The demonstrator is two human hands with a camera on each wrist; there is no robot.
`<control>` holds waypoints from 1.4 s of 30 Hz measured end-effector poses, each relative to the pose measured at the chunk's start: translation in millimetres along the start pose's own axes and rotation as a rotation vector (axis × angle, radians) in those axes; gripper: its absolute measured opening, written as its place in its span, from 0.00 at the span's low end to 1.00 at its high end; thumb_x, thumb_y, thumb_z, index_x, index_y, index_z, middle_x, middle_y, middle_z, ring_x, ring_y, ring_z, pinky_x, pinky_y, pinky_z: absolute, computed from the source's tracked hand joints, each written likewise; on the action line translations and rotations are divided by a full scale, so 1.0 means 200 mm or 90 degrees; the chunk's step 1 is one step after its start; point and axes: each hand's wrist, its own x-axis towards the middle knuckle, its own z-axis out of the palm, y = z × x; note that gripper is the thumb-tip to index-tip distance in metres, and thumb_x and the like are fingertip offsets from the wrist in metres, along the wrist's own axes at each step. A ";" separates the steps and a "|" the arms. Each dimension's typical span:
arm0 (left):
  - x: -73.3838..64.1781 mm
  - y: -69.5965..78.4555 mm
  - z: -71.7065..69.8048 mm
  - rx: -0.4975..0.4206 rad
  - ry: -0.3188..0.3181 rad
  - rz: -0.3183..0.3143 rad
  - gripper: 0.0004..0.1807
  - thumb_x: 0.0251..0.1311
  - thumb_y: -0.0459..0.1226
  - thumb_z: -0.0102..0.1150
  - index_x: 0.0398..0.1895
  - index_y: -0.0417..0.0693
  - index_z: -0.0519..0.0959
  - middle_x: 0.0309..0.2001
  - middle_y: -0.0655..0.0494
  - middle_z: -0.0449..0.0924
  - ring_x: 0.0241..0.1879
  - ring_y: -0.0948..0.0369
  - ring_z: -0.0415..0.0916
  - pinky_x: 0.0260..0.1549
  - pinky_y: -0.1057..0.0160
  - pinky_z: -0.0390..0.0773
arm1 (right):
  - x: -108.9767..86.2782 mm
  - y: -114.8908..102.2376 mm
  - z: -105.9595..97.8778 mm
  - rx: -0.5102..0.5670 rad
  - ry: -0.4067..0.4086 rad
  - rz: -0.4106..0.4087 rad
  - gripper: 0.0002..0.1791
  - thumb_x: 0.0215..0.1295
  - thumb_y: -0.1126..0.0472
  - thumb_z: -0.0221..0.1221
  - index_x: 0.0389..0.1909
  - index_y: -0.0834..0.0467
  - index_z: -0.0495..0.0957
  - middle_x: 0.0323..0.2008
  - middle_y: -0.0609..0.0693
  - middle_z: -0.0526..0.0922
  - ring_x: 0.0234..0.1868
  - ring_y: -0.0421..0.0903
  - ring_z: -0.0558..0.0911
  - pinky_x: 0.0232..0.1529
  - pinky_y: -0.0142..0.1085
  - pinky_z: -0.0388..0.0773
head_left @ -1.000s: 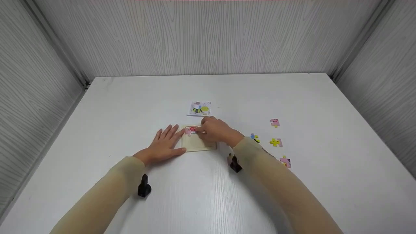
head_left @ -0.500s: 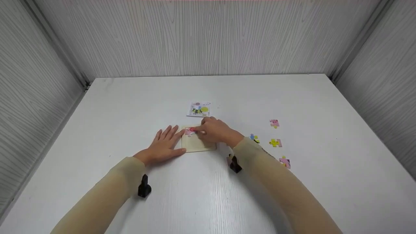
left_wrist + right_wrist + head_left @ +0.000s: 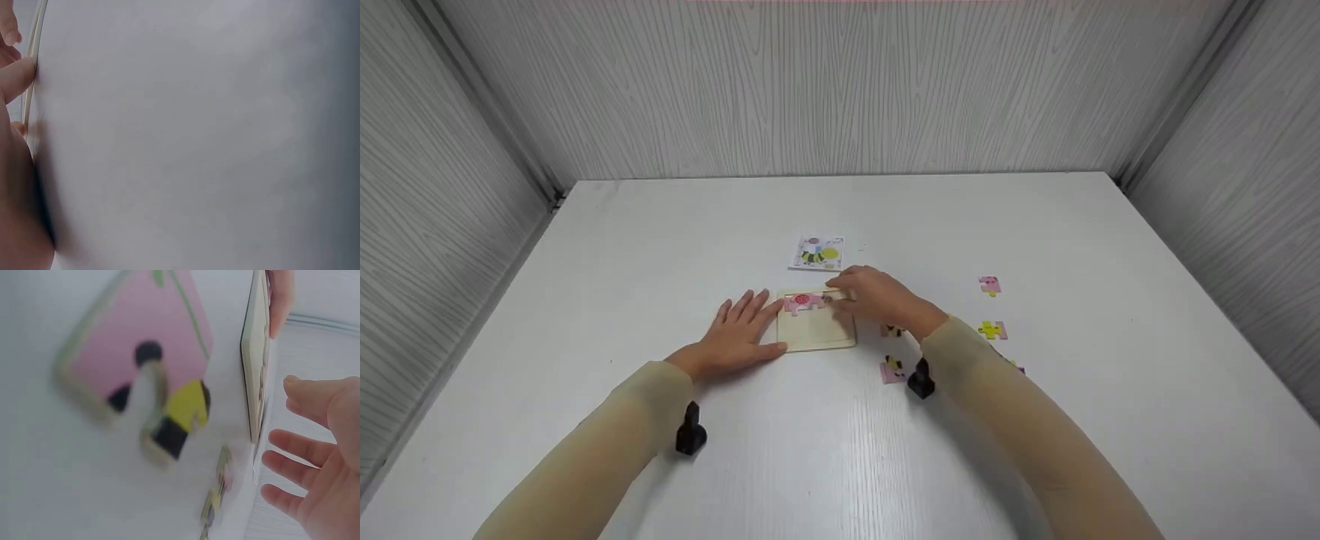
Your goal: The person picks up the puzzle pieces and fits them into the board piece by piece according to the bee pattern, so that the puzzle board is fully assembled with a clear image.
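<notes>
Left of a shallow wooden puzzle tray [image 3: 821, 334], my left hand [image 3: 739, 337] lies with fingers spread, index finger and thumb at the tray's edge. The left wrist view catches that hand [image 3: 17, 174] at its border, against the tray rim [image 3: 35, 42]. Joined pink jigsaw pieces [image 3: 802, 301] sit along the tray's far side, one bearing a red round shape. My right hand [image 3: 881, 300] hovers over the tray's far right corner. In the right wrist view its fingers [image 3: 292, 444] are relaxed and apart, with nothing between them.
A picture card with a bee [image 3: 819, 253] lies behind the tray. To the right are several loose jigsaw pieces: a pink one [image 3: 990, 285], a yellow one [image 3: 992, 330] and a pink-and-black one [image 3: 892, 371] among them. My right forearm covers some. Panelled walls enclose the white table.
My right hand has lifted from the pieces in the tray and shifted right, its fingers loosening. The pieces along the tray's far side show more fully. The left hand has stayed in place.
</notes>
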 end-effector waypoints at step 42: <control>-0.01 0.00 -0.01 -0.018 -0.011 0.005 0.44 0.62 0.63 0.39 0.74 0.52 0.42 0.74 0.46 0.32 0.71 0.49 0.25 0.62 0.42 0.27 | -0.35 0.34 -0.18 0.075 0.130 0.036 0.29 0.62 0.42 0.55 0.60 0.54 0.72 0.63 0.53 0.68 0.65 0.52 0.64 0.61 0.48 0.62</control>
